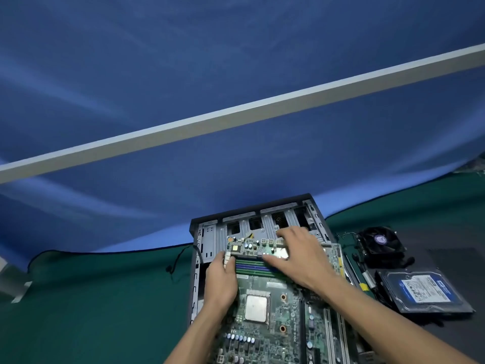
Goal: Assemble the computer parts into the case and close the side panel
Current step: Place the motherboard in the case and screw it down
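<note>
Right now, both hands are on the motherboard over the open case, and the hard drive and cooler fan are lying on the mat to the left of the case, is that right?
Not quite. The head view shows the hard drive and cooler fan to the right of the case, not the left. The rest holds: the left hand and right hand are both on the motherboard over the open case.

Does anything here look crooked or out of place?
Yes. The motherboard sits askew in the case: its right edge overhangs the case wall. Both hands, left and right, are on its far end. The fan and drive lie outside.
</note>
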{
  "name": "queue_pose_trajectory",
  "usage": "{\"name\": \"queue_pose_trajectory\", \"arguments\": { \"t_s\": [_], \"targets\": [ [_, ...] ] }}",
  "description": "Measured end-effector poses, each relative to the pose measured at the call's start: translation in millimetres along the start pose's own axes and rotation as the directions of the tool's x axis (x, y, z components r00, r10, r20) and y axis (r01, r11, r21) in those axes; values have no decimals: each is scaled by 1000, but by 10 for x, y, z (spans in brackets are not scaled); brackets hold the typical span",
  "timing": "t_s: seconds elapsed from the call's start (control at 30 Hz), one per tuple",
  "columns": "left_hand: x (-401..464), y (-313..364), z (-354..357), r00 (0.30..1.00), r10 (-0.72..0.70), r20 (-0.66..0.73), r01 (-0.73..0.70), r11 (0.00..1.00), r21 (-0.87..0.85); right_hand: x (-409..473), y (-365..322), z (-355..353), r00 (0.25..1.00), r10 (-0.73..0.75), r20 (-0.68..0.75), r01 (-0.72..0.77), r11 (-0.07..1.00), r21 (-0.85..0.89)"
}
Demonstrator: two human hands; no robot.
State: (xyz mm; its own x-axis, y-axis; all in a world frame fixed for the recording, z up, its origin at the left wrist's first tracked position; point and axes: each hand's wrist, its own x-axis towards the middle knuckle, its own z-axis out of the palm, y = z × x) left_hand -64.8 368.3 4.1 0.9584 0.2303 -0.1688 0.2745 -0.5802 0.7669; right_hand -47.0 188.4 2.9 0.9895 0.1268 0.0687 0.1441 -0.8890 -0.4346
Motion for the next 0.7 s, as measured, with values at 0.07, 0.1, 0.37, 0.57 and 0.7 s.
{"name": "queue_pose_trajectory", "arguments": {
  "t_s": [0.07, 0.1, 0.37, 0.57, 0.7],
  "targets": [
    [27, 55, 25, 1000, -19, -15, 19, 1000, -15, -57, 139, -63, 986, 34, -162, -32, 999, 16],
    [37, 89, 33, 999, -32, -23, 31, 999, -21, -91, 201, -97, 972, 80, -220, -77, 997, 23],
    [130, 217, 145, 985, -142, -93, 134, 987, -91, -258, 410, -399, 865, 476, -160, -395, 842, 368],
    [284, 204, 227, 932, -332, -143, 309, 937, -161, -386, 670, -569, 764, 382, 519, -643, 515, 567],
    [322, 179, 274, 925, -371, -86, 343, 910, -234, -443, 812, -541, 760, 296, 579, -648, 417, 637]
  ]
}}
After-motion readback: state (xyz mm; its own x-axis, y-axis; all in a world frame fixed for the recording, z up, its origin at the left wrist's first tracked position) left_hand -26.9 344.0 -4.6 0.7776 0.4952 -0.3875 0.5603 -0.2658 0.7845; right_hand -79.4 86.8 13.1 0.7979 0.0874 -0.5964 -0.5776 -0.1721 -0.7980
